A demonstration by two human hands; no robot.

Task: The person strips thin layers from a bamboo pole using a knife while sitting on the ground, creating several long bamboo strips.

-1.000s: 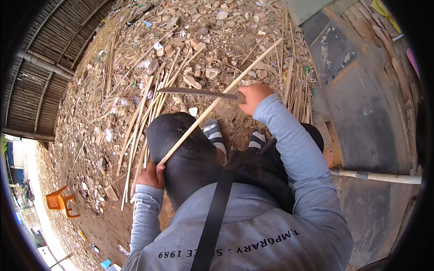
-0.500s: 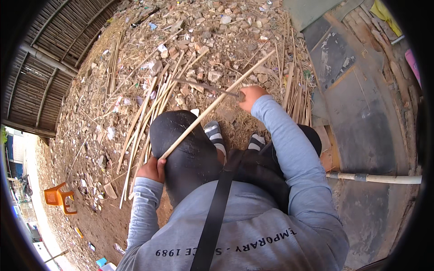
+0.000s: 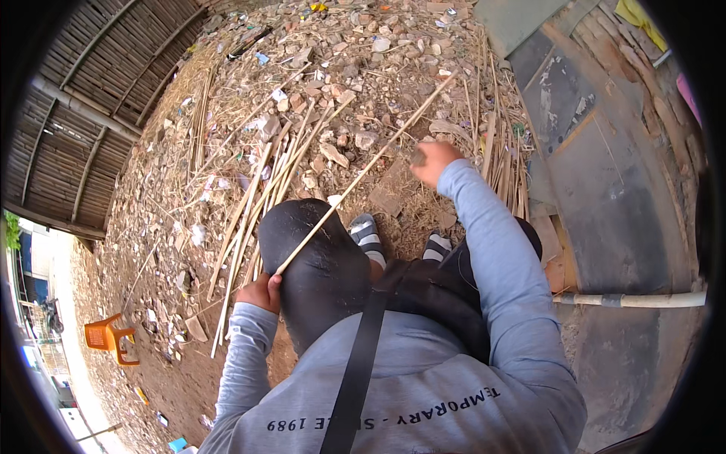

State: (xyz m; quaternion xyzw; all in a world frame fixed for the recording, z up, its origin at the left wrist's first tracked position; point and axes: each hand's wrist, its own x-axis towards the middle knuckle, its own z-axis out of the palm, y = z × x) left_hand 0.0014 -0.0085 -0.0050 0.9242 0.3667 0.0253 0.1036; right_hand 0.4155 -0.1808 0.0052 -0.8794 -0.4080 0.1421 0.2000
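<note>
A long pale bamboo strip [image 3: 355,181] slants from my left hand up across my raised left knee toward the rubble. My left hand [image 3: 259,293], beside that knee, pinches its lower end between thumb and fingers. My right hand [image 3: 439,161] is closed round the brown handle of a knife [image 3: 418,157], just right of the strip's upper half. The knife's blade cannot be made out now; it showed in the earlier frame. More split bamboo strips [image 3: 261,193] lie in a loose bundle on the ground beyond my left knee.
Stones and litter [image 3: 363,68] cover the ground ahead. Further strips [image 3: 503,163] lie to the right, beside dark sheets [image 3: 620,204] crossed by a pale pole [image 3: 643,300]. An orange plastic chair [image 3: 111,338] stands at left, below a slatted bamboo wall [image 3: 68,113].
My right hand has moved slightly right, away from the strip, and the knife's blade no longer shows across it. The strip looks narrower now, still held at its lower end by my left hand.
</note>
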